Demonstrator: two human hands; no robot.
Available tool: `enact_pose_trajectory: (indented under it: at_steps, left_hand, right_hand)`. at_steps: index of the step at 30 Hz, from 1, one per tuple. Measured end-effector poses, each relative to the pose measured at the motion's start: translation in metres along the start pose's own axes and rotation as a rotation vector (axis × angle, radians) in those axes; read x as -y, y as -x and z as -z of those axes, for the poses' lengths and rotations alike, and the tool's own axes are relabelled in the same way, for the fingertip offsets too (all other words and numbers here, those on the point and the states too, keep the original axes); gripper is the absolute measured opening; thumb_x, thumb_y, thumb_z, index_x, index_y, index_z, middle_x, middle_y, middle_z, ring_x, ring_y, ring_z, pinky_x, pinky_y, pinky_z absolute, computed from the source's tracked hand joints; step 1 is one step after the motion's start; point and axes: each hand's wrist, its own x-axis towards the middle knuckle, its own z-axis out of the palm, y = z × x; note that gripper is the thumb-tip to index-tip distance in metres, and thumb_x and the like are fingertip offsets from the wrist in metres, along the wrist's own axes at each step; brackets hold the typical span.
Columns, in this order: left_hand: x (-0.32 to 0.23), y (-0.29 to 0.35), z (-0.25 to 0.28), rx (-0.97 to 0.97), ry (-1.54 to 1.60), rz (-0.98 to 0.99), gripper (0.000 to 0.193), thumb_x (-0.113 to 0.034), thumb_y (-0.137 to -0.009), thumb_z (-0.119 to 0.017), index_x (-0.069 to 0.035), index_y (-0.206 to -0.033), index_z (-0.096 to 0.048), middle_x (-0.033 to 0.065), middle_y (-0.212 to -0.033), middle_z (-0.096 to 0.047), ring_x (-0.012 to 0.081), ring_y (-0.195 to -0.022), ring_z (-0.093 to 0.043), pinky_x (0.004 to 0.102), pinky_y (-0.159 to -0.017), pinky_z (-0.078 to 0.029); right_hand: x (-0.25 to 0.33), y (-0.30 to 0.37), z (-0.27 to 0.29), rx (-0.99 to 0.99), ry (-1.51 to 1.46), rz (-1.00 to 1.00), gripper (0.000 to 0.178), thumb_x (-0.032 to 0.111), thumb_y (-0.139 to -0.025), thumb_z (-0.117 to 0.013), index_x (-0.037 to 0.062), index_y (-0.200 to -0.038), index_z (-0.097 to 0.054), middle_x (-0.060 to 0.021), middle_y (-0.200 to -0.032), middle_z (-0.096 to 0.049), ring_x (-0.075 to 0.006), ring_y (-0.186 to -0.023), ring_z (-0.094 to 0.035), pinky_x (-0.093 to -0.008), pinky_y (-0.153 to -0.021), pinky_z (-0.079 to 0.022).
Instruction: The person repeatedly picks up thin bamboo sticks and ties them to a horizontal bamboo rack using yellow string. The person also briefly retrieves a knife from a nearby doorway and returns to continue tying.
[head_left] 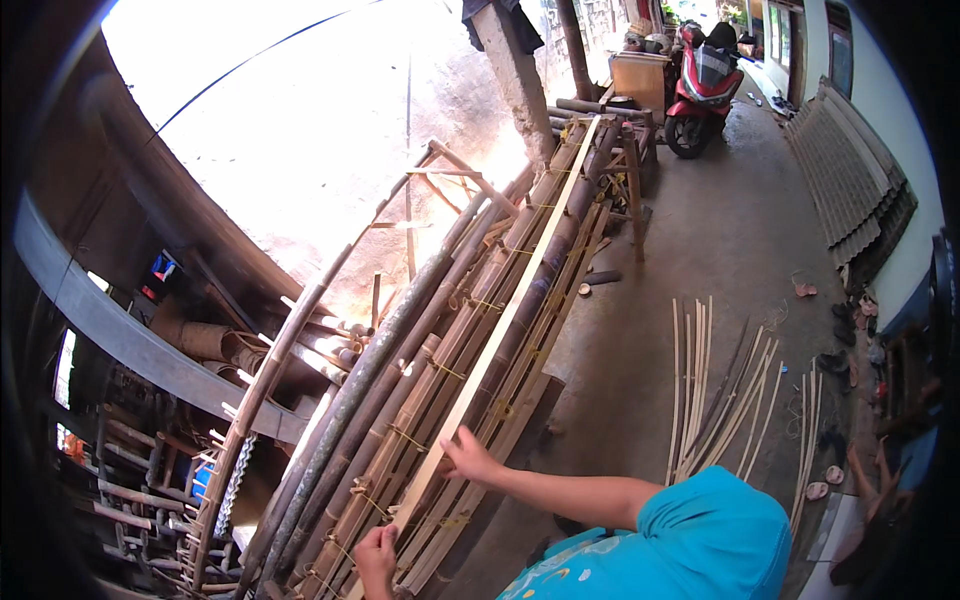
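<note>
A long, pale, flat bamboo slat (502, 325) runs lengthwise over a rack of bamboo poles, from low centre to the far end of the rack. My left hand (377, 562) is closed around its near end. Further up, my right hand (472, 460) rests at the slat's right edge, its fingertips bent onto it. Under and beside the slat lie darker bamboo poles (410, 400), tied across with yellow cord (446, 370). The undersides of both hands are hidden.
Thin bamboo strips (735, 410) lie on the concrete floor to the right. Corrugated sheets (845, 170) lean against the right wall. A red motor scooter (704, 85) stands at the far end. On the left are a curved pole with pegs (265, 385) and stacked bamboo (130, 490).
</note>
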Motion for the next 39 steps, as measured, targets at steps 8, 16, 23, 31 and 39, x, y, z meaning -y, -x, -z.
enact_pose_trajectory:
  at_steps: [8,16,23,31,39]
  left_hand:
    - [0.065,-0.089,0.011,0.059,-0.306,0.135,0.035,-0.033,-0.091,-0.064,0.0,-0.084,-0.069,0.021,-0.072,-0.065,0.0343,-0.068,-0.063,0.0423,-0.067,-0.049]
    - [-0.09,-0.215,-0.111,-0.211,-0.367,0.024,0.028,-0.022,-0.092,-0.058,-0.001,-0.107,-0.068,0.0238,-0.102,-0.068,0.0414,-0.097,-0.065,0.0449,-0.084,-0.05]
    - [-0.436,-0.353,-0.291,0.017,-0.039,-0.315,0.035,-0.023,-0.096,-0.06,0.001,-0.121,-0.061,0.0222,-0.104,-0.07,0.0313,-0.095,-0.069,0.0377,-0.081,-0.053]
    - [-0.69,-0.492,-0.479,0.136,0.032,-0.615,0.049,-0.029,-0.094,-0.062,0.002,-0.132,-0.054,0.0253,-0.122,-0.062,0.0354,-0.113,-0.061,0.0409,-0.095,-0.049]
    - [-0.781,-0.618,-0.609,0.232,-0.068,-0.515,0.029,-0.022,-0.089,-0.064,0.0,-0.108,-0.065,0.0225,-0.106,-0.067,0.0368,-0.098,-0.066,0.0458,-0.085,-0.051]
  right_hand:
    - [0.032,-0.005,0.198,0.103,0.418,-0.229,0.032,0.035,-0.101,-0.052,0.0103,-0.121,-0.055,-0.0053,-0.102,-0.063,-0.0128,-0.081,-0.066,-0.0304,-0.069,-0.057]
    - [0.138,0.032,0.481,-0.516,0.37,-0.174,0.024,0.03,-0.1,-0.055,0.0081,-0.108,-0.059,-0.004,-0.09,-0.064,-0.0106,-0.072,-0.063,-0.0264,-0.064,-0.053]
    - [0.274,0.0,0.624,-0.507,0.479,0.032,0.019,0.024,-0.099,-0.056,0.0047,-0.101,-0.06,-0.0027,-0.081,-0.062,-0.0096,-0.066,-0.058,-0.0257,-0.06,-0.049]
    - [0.425,-0.098,0.715,-0.545,0.514,0.126,0.023,0.024,-0.1,-0.055,0.0018,-0.106,-0.059,-0.0044,-0.087,-0.062,-0.0105,-0.072,-0.059,-0.0255,-0.068,-0.05]
    - [0.461,-0.181,0.775,-0.532,0.439,-0.092,0.02,0.021,-0.099,-0.055,0.0032,-0.106,-0.061,-0.0047,-0.088,-0.064,-0.0115,-0.074,-0.061,-0.0274,-0.067,-0.051]
